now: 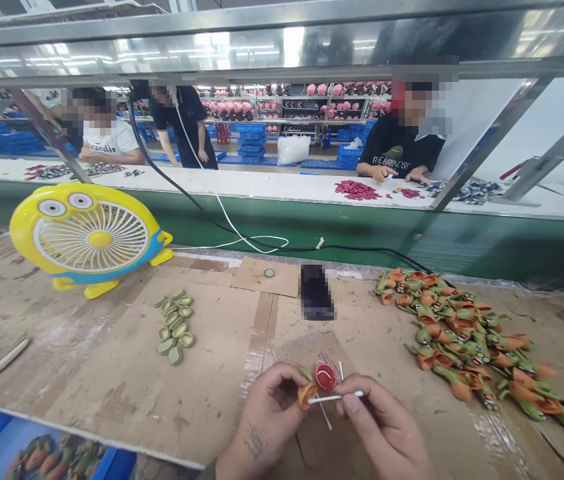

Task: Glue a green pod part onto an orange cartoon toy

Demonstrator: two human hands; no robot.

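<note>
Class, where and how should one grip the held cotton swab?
The cotton swab is probably best pinched near its right end, coming from the right, as the right hand does: its stem is thin and straight, and its left tip is at the orange piece.

Bright, even light streaks the metal beam with white glare; shadows stay soft. Wide-angle distortion stretches the yellow fan near the left. The far background looks soft, perhaps out of focus.

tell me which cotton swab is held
The cotton swab pinched in the right hand, tip at the orange piece; the other swabs lie on the cardboard.
</note>
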